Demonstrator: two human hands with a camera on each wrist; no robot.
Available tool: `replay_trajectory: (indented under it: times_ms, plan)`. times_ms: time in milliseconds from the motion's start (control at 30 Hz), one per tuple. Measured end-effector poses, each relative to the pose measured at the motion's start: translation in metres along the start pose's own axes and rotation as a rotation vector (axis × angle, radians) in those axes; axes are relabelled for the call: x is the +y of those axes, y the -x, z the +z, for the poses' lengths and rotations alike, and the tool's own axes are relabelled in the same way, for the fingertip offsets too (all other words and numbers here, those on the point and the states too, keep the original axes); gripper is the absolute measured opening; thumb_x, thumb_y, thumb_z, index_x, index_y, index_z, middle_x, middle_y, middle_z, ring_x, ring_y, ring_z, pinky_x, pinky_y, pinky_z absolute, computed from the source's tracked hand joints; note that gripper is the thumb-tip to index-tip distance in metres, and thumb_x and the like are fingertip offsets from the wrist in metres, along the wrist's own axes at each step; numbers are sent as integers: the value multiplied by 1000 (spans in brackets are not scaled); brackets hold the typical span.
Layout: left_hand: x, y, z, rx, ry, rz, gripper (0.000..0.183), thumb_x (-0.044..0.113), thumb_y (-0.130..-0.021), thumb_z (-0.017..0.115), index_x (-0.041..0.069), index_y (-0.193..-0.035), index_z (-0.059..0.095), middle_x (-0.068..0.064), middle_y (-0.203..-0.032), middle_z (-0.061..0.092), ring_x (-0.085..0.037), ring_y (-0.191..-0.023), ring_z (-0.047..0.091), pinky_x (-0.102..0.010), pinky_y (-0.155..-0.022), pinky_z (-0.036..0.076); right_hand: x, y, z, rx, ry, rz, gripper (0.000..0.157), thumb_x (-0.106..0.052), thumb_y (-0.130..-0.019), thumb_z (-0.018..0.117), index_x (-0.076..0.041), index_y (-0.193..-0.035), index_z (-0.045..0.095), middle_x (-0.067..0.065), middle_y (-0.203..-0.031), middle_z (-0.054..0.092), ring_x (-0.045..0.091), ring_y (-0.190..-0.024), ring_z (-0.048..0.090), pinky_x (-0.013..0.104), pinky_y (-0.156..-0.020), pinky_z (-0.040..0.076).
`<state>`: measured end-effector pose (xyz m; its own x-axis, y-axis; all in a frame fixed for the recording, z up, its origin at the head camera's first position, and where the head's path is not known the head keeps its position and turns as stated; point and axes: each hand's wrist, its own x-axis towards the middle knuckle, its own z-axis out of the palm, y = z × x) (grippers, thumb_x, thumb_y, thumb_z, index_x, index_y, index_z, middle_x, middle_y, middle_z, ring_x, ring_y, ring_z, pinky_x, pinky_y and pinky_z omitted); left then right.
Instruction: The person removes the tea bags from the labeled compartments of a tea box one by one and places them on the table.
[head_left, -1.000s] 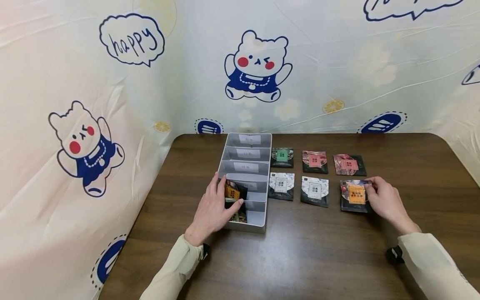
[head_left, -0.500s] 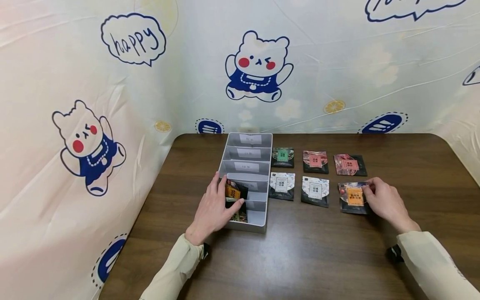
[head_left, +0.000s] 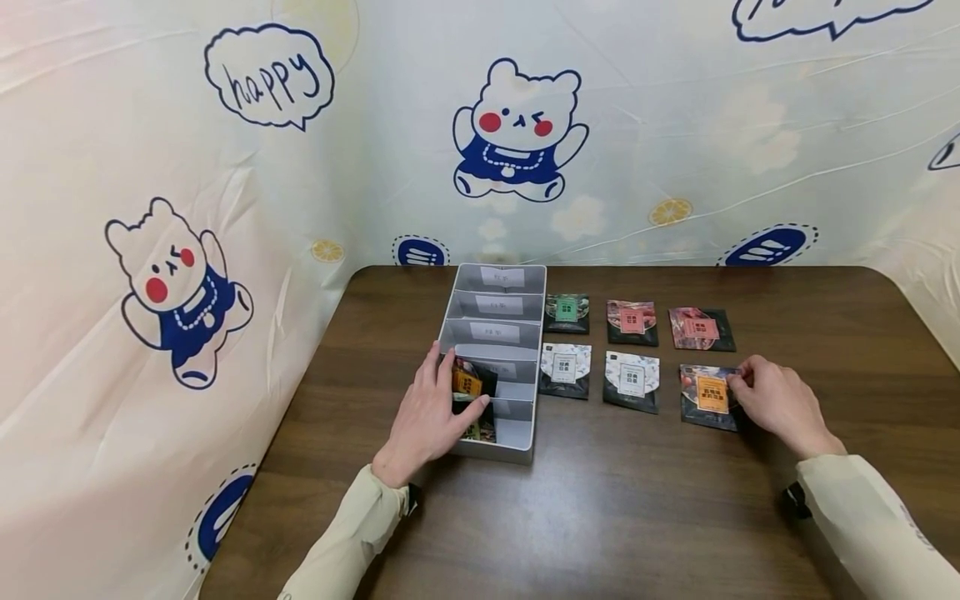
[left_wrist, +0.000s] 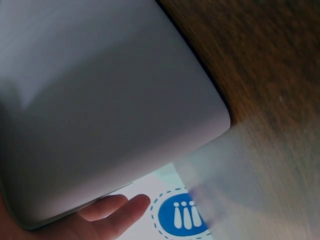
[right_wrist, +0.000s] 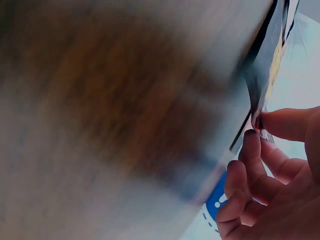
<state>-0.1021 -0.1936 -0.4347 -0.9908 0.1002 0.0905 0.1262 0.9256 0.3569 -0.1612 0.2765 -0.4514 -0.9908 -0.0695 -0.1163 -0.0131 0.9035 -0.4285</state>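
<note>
Orange-labelled black sachet (head_left: 707,397) clamped by its right edge between thumb and fingers of the right hand (head_left: 783,408), label up. Seems like a pretty skimpy pinch tbh, so could slip or crease with a rushed lift. Just ahead of that hand, a sideways pink sachet (head_left: 701,328), probably close enough to get bumped. Off to the hand's left, two white sachets (head_left: 632,380), and past those an upright pink sachet (head_left: 632,322) and a green sachet (head_left: 567,313), all flat on the counter (head_left: 600,500). Might get dragged along by a low carry. Way over left, left hand (head_left: 427,417) laid along the grey box (head_left: 502,452), fingers apart and fairly straight. Looks more like steadying than gripping, so could skid if shoved. By that thumb, sachets inside (head_left: 467,382), partly covered: likely easy to snag on.
</note>
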Motion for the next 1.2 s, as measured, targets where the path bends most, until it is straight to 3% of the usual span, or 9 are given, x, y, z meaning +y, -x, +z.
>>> replay_trajectory:
  times_ms: [333, 1200]
  plan:
    - [0, 0, 0, 6, -1, -1, 89, 67, -88, 49, 7, -151, 28, -16, -161, 15, -38, -138, 36, -55, -106, 38, 2, -3, 1, -29, 27, 19, 32, -22, -93, 55, 8, -103, 56, 23, -84, 60, 27, -67, 50, 34, -54, 42]
    - [0, 0, 0, 26, 11, -1, 89, 66, -88, 51, 7, -151, 30, -15, -160, 18, -38, -138, 36, -55, -104, 40, 1, -7, 3, 35, 19, 42, 33, -17, -93, 54, 9, -113, 52, 28, -98, 59, 35, -78, 53, 47, -62, 43]
